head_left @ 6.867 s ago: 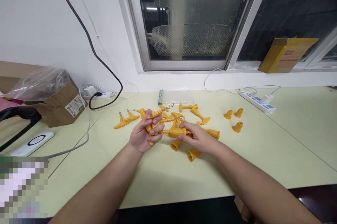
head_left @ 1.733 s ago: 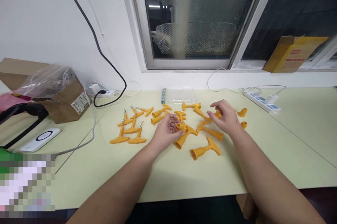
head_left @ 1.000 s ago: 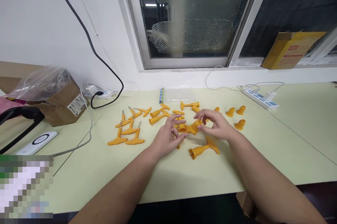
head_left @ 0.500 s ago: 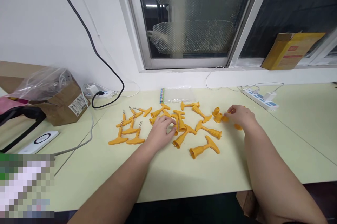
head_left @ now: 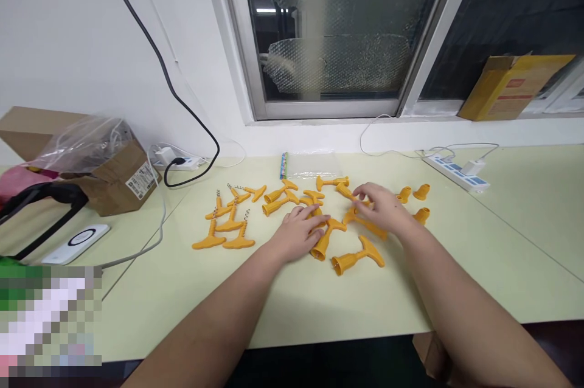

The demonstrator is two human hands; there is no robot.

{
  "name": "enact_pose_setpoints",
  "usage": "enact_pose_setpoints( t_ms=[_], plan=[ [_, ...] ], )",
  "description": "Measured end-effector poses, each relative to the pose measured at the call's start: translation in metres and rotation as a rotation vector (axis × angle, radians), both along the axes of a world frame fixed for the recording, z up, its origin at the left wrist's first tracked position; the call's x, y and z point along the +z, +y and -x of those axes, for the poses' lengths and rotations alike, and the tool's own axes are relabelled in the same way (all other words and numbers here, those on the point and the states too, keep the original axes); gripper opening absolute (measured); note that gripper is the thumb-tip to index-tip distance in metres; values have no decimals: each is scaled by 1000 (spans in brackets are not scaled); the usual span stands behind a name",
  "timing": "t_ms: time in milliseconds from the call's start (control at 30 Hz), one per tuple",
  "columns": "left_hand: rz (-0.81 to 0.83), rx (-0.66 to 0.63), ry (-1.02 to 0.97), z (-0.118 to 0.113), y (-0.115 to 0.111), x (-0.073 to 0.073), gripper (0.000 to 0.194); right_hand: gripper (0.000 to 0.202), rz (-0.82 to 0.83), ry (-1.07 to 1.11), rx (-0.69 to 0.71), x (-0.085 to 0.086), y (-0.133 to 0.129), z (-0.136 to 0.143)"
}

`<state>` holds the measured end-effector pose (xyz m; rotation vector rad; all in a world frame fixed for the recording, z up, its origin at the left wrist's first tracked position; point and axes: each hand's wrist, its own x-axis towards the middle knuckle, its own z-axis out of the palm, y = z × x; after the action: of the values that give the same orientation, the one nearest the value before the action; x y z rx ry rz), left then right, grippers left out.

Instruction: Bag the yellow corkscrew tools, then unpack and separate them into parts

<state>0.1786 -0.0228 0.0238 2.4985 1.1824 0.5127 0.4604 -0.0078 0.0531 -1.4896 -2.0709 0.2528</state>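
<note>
Several yellow T-handled corkscrews with bell-shaped sleeves lie in the middle of the table, one corkscrew (head_left: 358, 255) nearest the front. My left hand (head_left: 298, 233) rests over part of this group, fingers spread and touching the corkscrews beneath, which it partly hides. At the group's right side, my right hand (head_left: 383, 208) reaches down with bent fingers apart, touching or just above another corkscrew (head_left: 365, 224). To the left lie several corkscrews with bare metal spirals, such as this bare corkscrew (head_left: 239, 242). Right of my right hand are loose yellow sleeves (head_left: 421, 191).
A clear plastic bag (head_left: 312, 164) lies behind the corkscrews. Power strips (head_left: 456, 173) and cables run along the wall. On the left are an open cardboard box (head_left: 123, 184) and a white charging pad (head_left: 77, 244). A yellow carton (head_left: 511, 90) leans on the window sill.
My right hand has moved left from the loose sleeves to the corkscrews, leaving the sleeves more in view. My left hand has shifted slightly right and forward-down, fingers spreading over the group.
</note>
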Motion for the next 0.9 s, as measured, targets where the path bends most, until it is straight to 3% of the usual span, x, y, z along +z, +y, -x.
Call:
enact_pose_setpoints(
  t_ms=[67,133,467,633,900],
  plan=[
    [3,6,47,0,1,-2,42,23,157,-39,141,-2,-5,13],
    [-10,32,60,-1,2,-3,38,27,263,-65,194,-5,-9,21],
    [-79,259,-1,6,9,-9,31,29,347,-74,72,-1,-6,5],
    [-20,184,7,12,11,-11,38,34,476,-97,44,-6,-4,5],
    [46,134,-110,11,12,-13,39,28,477,-77,-30,-12,0,2]
  ],
)
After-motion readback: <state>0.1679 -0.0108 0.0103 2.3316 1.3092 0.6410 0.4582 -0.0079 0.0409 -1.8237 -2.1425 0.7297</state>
